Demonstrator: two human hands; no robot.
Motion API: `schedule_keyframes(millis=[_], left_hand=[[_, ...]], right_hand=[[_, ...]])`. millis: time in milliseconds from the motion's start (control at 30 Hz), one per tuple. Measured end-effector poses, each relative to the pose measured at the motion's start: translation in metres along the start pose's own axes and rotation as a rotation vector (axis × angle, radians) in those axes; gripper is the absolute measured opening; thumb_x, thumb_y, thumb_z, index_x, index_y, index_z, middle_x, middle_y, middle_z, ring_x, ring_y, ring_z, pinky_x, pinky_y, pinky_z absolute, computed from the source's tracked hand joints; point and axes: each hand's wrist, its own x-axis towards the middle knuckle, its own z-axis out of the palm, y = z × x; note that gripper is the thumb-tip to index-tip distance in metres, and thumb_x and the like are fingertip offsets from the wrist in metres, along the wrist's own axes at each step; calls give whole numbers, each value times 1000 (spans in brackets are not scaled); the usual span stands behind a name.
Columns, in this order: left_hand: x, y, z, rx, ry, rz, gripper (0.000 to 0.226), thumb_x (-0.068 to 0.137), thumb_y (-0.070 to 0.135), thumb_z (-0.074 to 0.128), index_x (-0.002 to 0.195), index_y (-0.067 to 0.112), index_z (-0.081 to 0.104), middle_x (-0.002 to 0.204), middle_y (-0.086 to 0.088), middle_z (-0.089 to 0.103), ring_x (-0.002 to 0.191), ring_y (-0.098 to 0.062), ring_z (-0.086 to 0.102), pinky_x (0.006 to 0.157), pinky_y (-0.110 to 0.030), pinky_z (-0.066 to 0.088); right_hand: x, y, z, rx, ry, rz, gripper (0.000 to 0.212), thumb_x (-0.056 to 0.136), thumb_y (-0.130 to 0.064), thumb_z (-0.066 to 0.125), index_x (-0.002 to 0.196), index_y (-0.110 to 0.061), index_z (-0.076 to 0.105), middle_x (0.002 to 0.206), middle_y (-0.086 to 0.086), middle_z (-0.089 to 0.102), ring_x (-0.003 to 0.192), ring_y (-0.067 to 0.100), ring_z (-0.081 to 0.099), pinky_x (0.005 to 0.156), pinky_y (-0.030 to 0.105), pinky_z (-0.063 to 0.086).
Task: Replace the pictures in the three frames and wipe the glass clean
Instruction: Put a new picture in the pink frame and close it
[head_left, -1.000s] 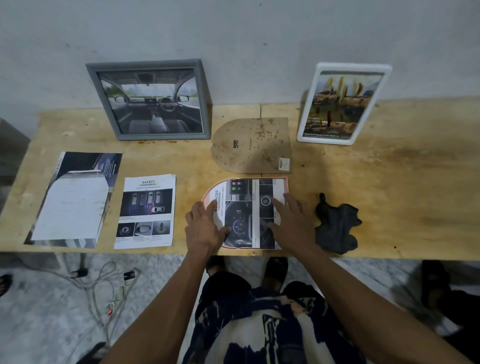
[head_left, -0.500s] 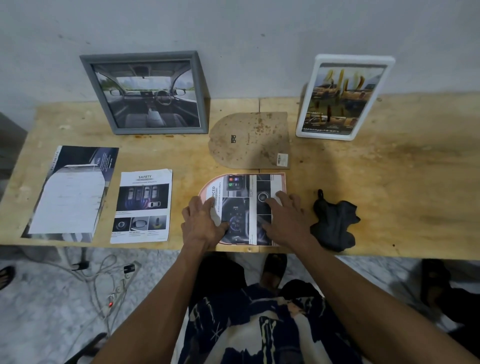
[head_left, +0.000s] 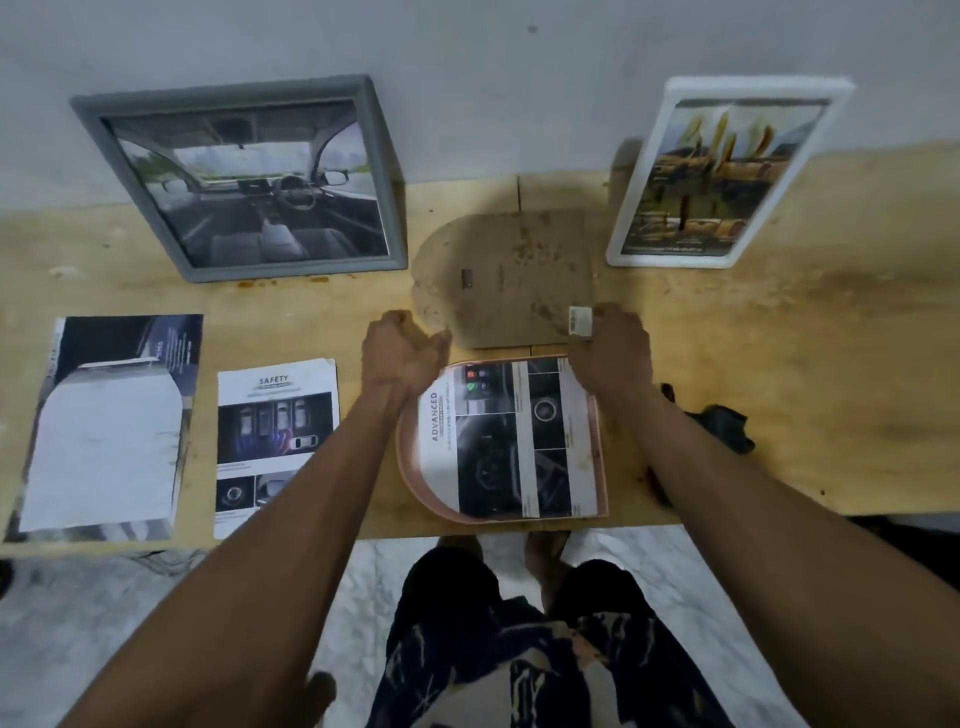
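Backing board (head_left: 506, 275) between both hands' fingers (head_left: 605, 317).

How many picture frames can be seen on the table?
3: a grey frame leaning on the wall at left, a white frame leaning at right, and an arched pink frame lying flat at the front edge.

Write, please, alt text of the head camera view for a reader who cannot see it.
A person's left hand and right hand reach for the arched brown backing board on a wooden table, just beyond an arched pink frame lying flat with a brochure page in it. A grey frame and a white frame lean against the wall.
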Motion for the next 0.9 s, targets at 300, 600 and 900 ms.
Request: schedule_keyframes(millis=[300, 600, 900], left_hand=[[51, 22, -2, -71, -103, -117, 22, 85, 36, 74, 88, 15, 70, 89, -4, 74, 86, -23, 70, 88, -41, 59], [53, 31, -10, -385, -87, -301, 33, 80, 22, 82, 104, 2, 70, 83, -13, 71, 58, -24, 59, 61, -29, 48], [-10, 35, -33, -677, -45, -323, 24, 76, -6, 81, 96, -5, 67, 89, -18, 73, 61, -23, 71, 51, -27, 57]], right_hand=[[36, -23, 8, 91, 19, 195, 63, 84, -28, 66, 138, -6, 43, 133, 18, 52, 122, 36, 50, 104, 41, 43], [37, -42, -9, 382, 65, 372, 68, 72, -25, 62, 137, -9, 49, 132, 13, 54, 116, 30, 56, 97, 42, 51], [-1, -33, -39, 426, 75, 268, 39, 82, -17, 60, 121, -18, 57, 105, -1, 57, 94, 19, 54, 83, 33, 51]])
